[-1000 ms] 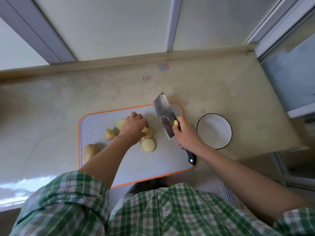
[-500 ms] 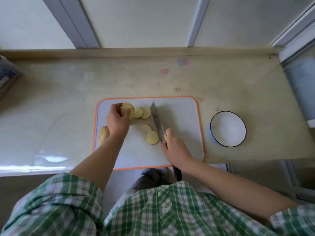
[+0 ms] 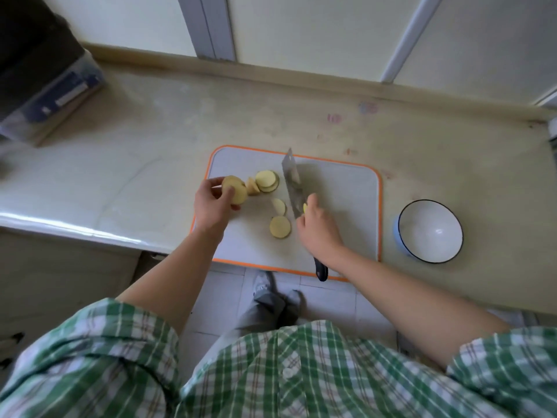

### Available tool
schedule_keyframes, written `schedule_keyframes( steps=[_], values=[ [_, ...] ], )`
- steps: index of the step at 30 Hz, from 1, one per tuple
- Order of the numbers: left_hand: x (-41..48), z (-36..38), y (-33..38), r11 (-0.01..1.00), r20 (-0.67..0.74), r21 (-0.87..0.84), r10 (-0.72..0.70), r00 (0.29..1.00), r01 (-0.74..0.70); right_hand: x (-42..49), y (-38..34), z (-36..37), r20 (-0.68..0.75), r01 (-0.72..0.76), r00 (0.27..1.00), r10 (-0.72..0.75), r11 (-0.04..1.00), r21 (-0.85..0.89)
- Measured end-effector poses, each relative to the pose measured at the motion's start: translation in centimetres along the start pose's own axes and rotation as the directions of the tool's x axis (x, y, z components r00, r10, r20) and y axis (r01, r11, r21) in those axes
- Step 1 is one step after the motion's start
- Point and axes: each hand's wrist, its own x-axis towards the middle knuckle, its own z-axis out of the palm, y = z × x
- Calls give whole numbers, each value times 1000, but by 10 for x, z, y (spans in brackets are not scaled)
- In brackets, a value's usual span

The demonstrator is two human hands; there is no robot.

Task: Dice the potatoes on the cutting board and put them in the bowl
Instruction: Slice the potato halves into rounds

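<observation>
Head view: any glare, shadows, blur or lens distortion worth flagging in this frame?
Head view: a bright glare strip on the counter along its front-left edge; the cleaver throws a soft shadow rightward on the cutting board; wide-angle bowing curves the counter's back edge; the plaid shirt at the bottom is soft, the potato slices fairly sharp; a small highlight in the bowl.

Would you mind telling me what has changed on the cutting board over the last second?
The left hand, which pressed on the cut pieces, has lifted off them and now holds a potato chunk near the left edge of the board. The knife, raised with its flat side showing, has swung edge-down beside the slices, the right hand still gripping its handle. The bowl stays empty, right of the board.
</observation>
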Motion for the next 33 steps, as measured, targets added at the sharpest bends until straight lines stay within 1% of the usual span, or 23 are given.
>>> schedule_keyframes(
  steps=[2, 4, 6, 7, 9, 11, 13, 16, 20, 21, 22, 23, 24, 25, 26, 28, 30, 32, 33],
  values=[
    [-2, -4, -2, 999, 13, -33, -10, 1000, 10, 3, 2, -1, -28, -43, 999, 43, 999, -19],
    [-3, -7, -5, 998, 21, -59, -18, 1000, 19, -1, -3, 2, 28, 0, 1000, 1, 1000, -27],
    [-5, -7, -6, 997, 63, -73, -28, 998, 32, -6, -10, 5, 85, 64, 994, -63, 998, -10],
    [-6, -6, -7, 997, 101, -70, -28, 994, 36, -7, -11, 3, 79, 68, 995, -68, 998, 6],
    [-9, 0, -7, 998, 198, -52, -30, 980, 41, -5, -4, -4, 11, 25, 1000, -25, 999, 48],
    [-11, 12, -7, 998, 289, -12, -53, 956, 59, -3, 10, -17, -52, -53, 997, 59, 991, 121],
    [-14, 32, -8, 996, 360, 45, -92, 928, 82, -5, 28, -31, -67, -118, 989, 130, 980, 160],
    [-22, 71, -11, 987, 428, 134, -135, 894, 85, -13, 53, -45, -51, -177, 981, 185, 976, 123],
    [-27, 116, -22, 958, 457, 267, -221, 862, 104, -23, 76, -46, -100, -210, 971, 219, 973, 100],
    [-25, 122, -25, 941, 465, 332, -216, 859, 57, -25, 77, -46, -104, -217, 968, 227, 971, 100],
    [-23, 125, -27, 900, 480, 433, -183, 858, -50, -28, 77, -47, -99, -221, 968, 230, 971, 95],
    [-21, 125, -27, 817, 512, 541, -132, 849, -199, -30, 77, -48, -89, -219, 970, 225, 973, 73],
    [-22, 124, -26, 714, 555, 612, -80, 828, -341, -32, 76, -47, -71, -214, 974, 217, 976, 37],
    [-24, 122, -26, 636, 599, 632, -38, 800, -443, -34, 75, -46, -55, -207, 977, 207, 978, 5],
    [-25, 120, -25, 593, 636, 625, -9, 772, -507, -36, 73, -43, -43, -199, 979, 199, 980, -12],
    [-27, 119, -25, 545, 665, 608, 48, 745, -578, -37, 66, -36, -18, -170, 985, 169, 985, -37],
    [-24, 120, -28, 493, 663, 628, 67, 746, -602, -37, 60, -29, 22, -115, 993, 116, 993, -25],
    [-22, 121, -29, 487, 640, 651, 60, 766, -583, -36, 58, -27, 28, -74, 997, 74, 997, 9],
    [-21, 121, -30, 495, 630, 653, 65, 774, -573, -34, 58, -28, 1, -71, 997, 71, 997, 16]
  ],
)
